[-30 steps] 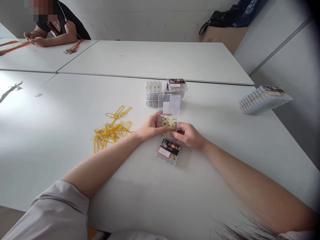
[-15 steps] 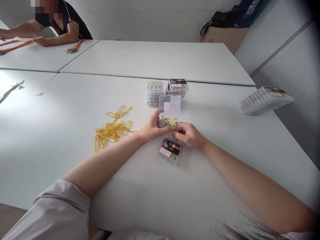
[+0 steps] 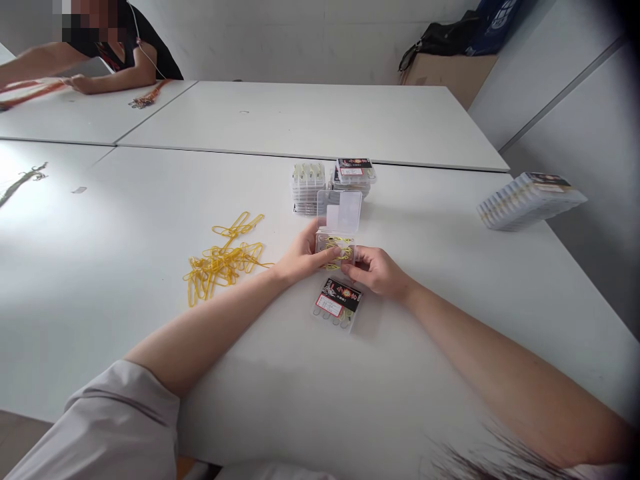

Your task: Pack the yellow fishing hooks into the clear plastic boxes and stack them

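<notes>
An open clear plastic box [image 3: 339,212] has its lid raised away from me, and fish hooks with yellow line [image 3: 345,241] lie inside. Around its left side my left hand [image 3: 311,252] is closed, the thumb resting over the contents. My right hand [image 3: 375,269] grips the near right corner, fingers bent against the edge; whether it also pinches some line is hidden. Just nearer to me, a closed box with a black label [image 3: 338,304] lies flat on the table, hooks showing through it.
Behind the open box stand two stacks of clear boxes, a left stack [image 3: 309,190] and a right stack [image 3: 356,172]. Yellow rubber bands [image 3: 223,263] lie in a heap at left. Another row of boxes [image 3: 529,200] leans at right. Across the tables, a person [image 3: 145,57] handles orange strands.
My left thumb has shifted slightly up and left over the hooks, uncovering more of them. My right hand stays at the box's corner.
</notes>
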A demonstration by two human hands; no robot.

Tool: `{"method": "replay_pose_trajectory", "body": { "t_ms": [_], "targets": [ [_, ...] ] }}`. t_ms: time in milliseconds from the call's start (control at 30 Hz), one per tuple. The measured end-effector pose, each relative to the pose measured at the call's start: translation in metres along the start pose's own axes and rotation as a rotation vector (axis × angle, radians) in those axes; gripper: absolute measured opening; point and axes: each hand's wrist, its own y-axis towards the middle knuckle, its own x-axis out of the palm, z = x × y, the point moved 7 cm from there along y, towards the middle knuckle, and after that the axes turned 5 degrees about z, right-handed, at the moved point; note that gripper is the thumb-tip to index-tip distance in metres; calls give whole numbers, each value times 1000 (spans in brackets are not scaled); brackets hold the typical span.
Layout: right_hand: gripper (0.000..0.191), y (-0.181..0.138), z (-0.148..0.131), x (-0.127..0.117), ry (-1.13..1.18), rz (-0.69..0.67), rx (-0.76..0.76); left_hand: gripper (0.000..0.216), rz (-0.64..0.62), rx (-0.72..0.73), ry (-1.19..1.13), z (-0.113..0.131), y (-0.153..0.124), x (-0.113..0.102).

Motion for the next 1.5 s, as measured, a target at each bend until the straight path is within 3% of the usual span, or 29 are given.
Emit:
{"method": "replay_pose_trajectory", "body": {
  "t_ms": [667, 1033, 1367, 1500],
  "targets": [
    [17, 0, 2, 0, 4, 4, -4, 60, 30, 10, 43, -7, 6, -4],
    [27, 0, 3, 0, -26, -10, 12, 45, 44, -21, 4, -5, 1, -4],
    [21, -1, -2, 1, -37, 5, -23, 44, 189, -47, -32, -5, 3, -6],
    [22, 0, 0, 1, -47, 5, -17, 43, 162, -32, -24, -8, 5, -6]
  ]
}}
